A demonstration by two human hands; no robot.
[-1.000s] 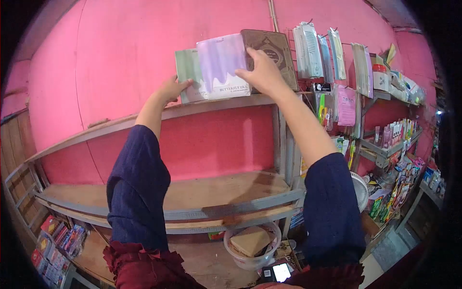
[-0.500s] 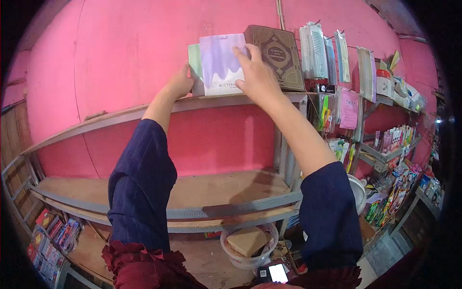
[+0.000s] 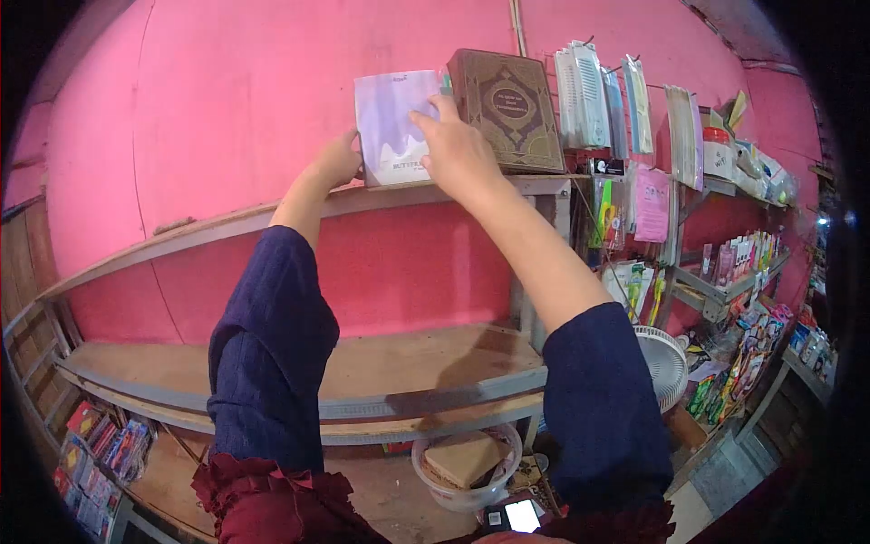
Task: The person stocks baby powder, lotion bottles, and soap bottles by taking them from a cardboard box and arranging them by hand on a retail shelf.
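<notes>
A white and lilac book (image 3: 390, 118) stands upright on the top wooden shelf (image 3: 227, 222), leaning on the pink wall. My left hand (image 3: 337, 160) presses its left edge. My right hand (image 3: 456, 150) lies flat on its right side, fingers spread over the cover. Right beside it stands a thick brown book with gold ornament (image 3: 507, 109), touching the lilac one. A green book seen before is hidden behind the lilac cover.
Packets (image 3: 598, 91) hang on the wall right of the brown book. Shelves at the right hold small goods (image 3: 743, 254). A bare wooden shelf (image 3: 399, 363) runs below. Lower down sit a plastic tub (image 3: 467, 467), a white fan (image 3: 666, 363) and stacked packets (image 3: 100, 453).
Both hands have pushed the lilac book and the green one behind it together, to the right, against the brown book. The green book no longer shows.
</notes>
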